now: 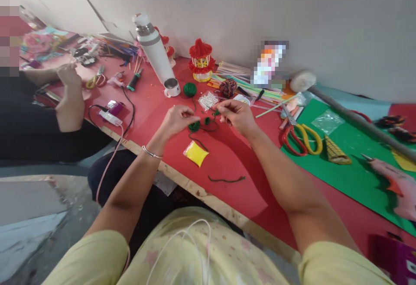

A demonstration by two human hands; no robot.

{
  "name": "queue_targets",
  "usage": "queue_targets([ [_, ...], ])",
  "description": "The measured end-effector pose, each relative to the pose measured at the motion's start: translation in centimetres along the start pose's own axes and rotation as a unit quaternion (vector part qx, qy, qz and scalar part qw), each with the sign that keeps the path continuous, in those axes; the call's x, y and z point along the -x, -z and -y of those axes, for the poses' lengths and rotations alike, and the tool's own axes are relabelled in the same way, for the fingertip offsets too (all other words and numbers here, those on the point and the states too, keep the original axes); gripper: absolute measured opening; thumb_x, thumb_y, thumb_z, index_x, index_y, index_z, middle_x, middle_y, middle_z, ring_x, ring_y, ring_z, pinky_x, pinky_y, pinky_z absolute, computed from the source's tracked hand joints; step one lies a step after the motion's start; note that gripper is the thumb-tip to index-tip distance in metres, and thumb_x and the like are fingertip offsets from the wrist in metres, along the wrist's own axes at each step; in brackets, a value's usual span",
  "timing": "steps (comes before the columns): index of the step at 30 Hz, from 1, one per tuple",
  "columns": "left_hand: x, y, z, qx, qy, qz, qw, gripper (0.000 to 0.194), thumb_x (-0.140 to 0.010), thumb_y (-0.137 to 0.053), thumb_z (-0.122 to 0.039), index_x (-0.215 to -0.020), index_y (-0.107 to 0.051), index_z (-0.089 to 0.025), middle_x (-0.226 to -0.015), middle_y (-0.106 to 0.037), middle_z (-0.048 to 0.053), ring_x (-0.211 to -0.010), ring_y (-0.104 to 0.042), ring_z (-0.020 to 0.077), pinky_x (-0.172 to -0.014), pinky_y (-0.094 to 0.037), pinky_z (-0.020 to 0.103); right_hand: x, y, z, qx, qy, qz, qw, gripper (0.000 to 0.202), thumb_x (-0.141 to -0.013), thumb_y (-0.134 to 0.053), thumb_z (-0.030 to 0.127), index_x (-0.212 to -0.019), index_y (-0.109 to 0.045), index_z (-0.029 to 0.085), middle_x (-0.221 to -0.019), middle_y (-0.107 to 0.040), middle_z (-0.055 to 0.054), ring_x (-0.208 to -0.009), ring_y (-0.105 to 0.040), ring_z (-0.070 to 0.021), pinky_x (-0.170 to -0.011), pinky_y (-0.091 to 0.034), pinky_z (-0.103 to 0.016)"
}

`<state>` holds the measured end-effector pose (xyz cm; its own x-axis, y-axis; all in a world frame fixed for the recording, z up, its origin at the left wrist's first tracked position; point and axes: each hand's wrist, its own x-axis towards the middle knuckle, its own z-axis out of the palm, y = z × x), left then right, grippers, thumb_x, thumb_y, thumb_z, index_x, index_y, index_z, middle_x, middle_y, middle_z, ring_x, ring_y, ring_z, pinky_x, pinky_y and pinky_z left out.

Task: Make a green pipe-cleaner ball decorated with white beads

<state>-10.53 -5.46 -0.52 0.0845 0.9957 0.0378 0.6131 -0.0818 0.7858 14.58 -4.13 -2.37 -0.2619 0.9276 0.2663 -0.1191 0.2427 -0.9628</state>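
Observation:
My left hand [178, 120] is closed in a pinch just above a dark green wound bundle of yarn [194, 126]; what lies between its fingertips is too small to make out. Across from it, my right hand [238, 115] pinches a strand of green yarn [216, 113] that loops down toward the table. A small green tuft sits between the two hands. Behind them lie a green yarn ball [190, 89] and a clear packet of white beads [208, 101]. Closer to me are a yellow packet [196, 153] and a loose piece of dark green yarn [226, 179].
A white flask [154, 51] and metal cup [171, 87] stand behind my left hand. Scissors [300, 140], a cone [336, 150] and a pink glue gun [390, 181] lie rightward on green sheet [347, 176]. Another person's arm [69, 98] rests at left, beside cables.

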Motion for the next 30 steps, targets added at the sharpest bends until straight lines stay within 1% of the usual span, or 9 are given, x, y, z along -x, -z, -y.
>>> queue_targets([
  [4, 2.4, -1.7, 1.0, -0.19, -0.047, 0.001, 0.981, 0.057, -0.062, -0.09, -0.057, -0.103, -0.07, -0.022, -0.112, -0.066, 0.009, -0.099, -0.065, 0.0263, -0.081, -0.05, 0.037, 0.2, 0.1, 0.9, -0.162, -0.097, -0.005, 0.982, 0.038, -0.074, -0.087, 0.049, -0.091, -0.069, 0.021, -0.079, -0.071, 0.0, -0.054, -0.053, -0.0069, -0.044, -0.033, -0.02],
  [8, 3.4, -2.3, 0.4, -0.226, -0.021, -0.011, 0.974, 0.073, -0.066, -0.087, -0.054, -0.126, -0.06, -0.023, -0.133, -0.059, 0.012, -0.113, -0.063, 0.0314, -0.091, -0.052, 0.042, 0.3, 0.3, 0.9, -0.198, -0.131, 0.0, 0.971, 0.04, -0.071, -0.091, 0.044, -0.095, -0.069, 0.021, -0.074, -0.068, 0.003, -0.055, -0.054, -0.0065, -0.043, -0.033, -0.018],
  [12, 2.9, -1.6, 0.4, -0.229, -0.038, 0.023, 0.973, 0.076, -0.073, -0.082, -0.048, -0.14, -0.053, -0.026, -0.145, -0.054, 0.011, -0.126, -0.059, 0.0322, -0.098, -0.051, 0.043, 0.2, 0.4, 0.7, -0.203, -0.149, 0.003, 0.968, 0.039, -0.07, -0.091, 0.04, -0.092, -0.068, 0.018, -0.072, -0.066, 0.003, -0.054, -0.053, -0.0061, -0.043, -0.033, -0.018],
  [17, 2.3, -1.5, 1.0, -0.231, -0.053, 0.032, 0.971, 0.04, -0.077, -0.075, -0.038, -0.115, -0.069, -0.027, -0.132, -0.061, 0.008, -0.111, -0.064, 0.029, -0.09, -0.052, 0.039, 0.0, 0.6, 1.0, -0.212, -0.178, 0.013, 0.961, 0.033, -0.071, -0.085, 0.036, -0.091, -0.066, 0.018, -0.066, -0.059, 0.005, -0.05, -0.046, -0.0055, -0.042, -0.03, -0.019],
  [21, 2.2, -1.9, 1.5, -0.208, -0.068, 0.027, 0.975, 0.035, -0.075, -0.076, -0.035, -0.108, -0.071, -0.025, -0.123, -0.064, 0.009, -0.106, -0.064, 0.0288, -0.088, -0.05, 0.038, -0.2, 0.7, 1.0, -0.194, -0.198, 0.021, 0.961, 0.029, -0.072, -0.076, 0.034, -0.093, -0.064, 0.019, -0.061, -0.05, 0.007, -0.047, -0.037, -0.0063, -0.044, -0.027, -0.021],
  [24, 2.2, -2.0, 1.8, -0.189, -0.083, 0.029, 0.978, 0.032, -0.074, -0.074, -0.031, -0.106, -0.072, -0.022, -0.115, -0.066, 0.009, -0.102, -0.063, 0.0271, -0.089, -0.049, 0.037, -0.1, 0.9, 0.6, -0.117, -0.182, 0.015, 0.976, 0.022, -0.076, -0.068, 0.034, -0.092, -0.066, 0.019, -0.059, -0.046, 0.007, -0.048, -0.033, -0.0078, -0.046, -0.025, -0.023],
  [26, 2.2, -2.0, 2.0, -0.172, -0.087, 0.025, 0.981, 0.029, -0.073, -0.073, -0.028, -0.102, -0.074, -0.021, -0.107, -0.068, 0.008, -0.095, -0.063, 0.0245, -0.086, -0.049, 0.035, 0.1, 1.0, 0.4, 0.007, -0.162, 0.023, 0.987, 0.017, -0.076, -0.065, 0.032, -0.083, -0.069, 0.018, -0.057, -0.048, 0.004, -0.051, -0.035, -0.0092, -0.049, -0.025, -0.025],
  [28, 2.2, -2.0, 2.2, -0.14, -0.085, 0.009, 0.986, 0.027, -0.072, -0.074, -0.025, -0.098, -0.075, -0.02, -0.1, -0.069, 0.007, -0.085, -0.062, 0.0211, -0.079, -0.048, 0.031, 0.3, 1.1, 0.2, 0.169, -0.142, 0.062, 0.973, 0.013, -0.074, -0.064, 0.029, -0.071, -0.069, 0.017, -0.057, -0.053, 0.001, -0.054, -0.04, -0.0111, -0.053, -0.026, -0.027],
  [30, 2.3, -1.9, 2.5, -0.09, -0.06, -0.008, 0.994, 0.028, -0.07, -0.076, -0.025, -0.097, -0.076, -0.02, -0.088, -0.069, 0.004, -0.073, -0.059, 0.0171, -0.068, -0.046, 0.028, 0.5, 1.1, 0.1, 0.3, -0.129, 0.107, 0.939, 0.014, -0.072, -0.063, 0.027, -0.063, -0.067, 0.017, -0.057, -0.055, 0.0, -0.057, -0.045, -0.0129, -0.056, -0.027, -0.029],
])
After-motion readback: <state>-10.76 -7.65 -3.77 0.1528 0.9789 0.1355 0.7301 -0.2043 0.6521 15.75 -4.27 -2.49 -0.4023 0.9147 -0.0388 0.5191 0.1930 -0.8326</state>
